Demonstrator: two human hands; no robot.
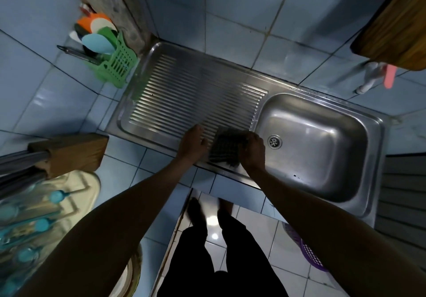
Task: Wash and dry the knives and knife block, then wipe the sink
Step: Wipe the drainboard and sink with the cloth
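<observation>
A steel sink (359,121) has a ribbed drainboard (184,98) on its left and a bowl with a drain (274,141) on its right. My right hand (252,149) grips a dark checked cloth (224,150) at the drainboard's near edge, beside the bowl. My left hand (192,143) rests on the ribs just left of the cloth, fingers loosely bent. The wooden knife block (71,152) lies on the tiled counter at the left, with steel knife handles (20,163) sticking out of it toward the left edge.
A green rack (115,62) holding coloured plastic plates stands at the back left. A tray with glasses (34,218) is at the near left. A wooden board (396,27) hangs at the upper right over a white tap (368,77). A purple basket (306,250) sits on the floor.
</observation>
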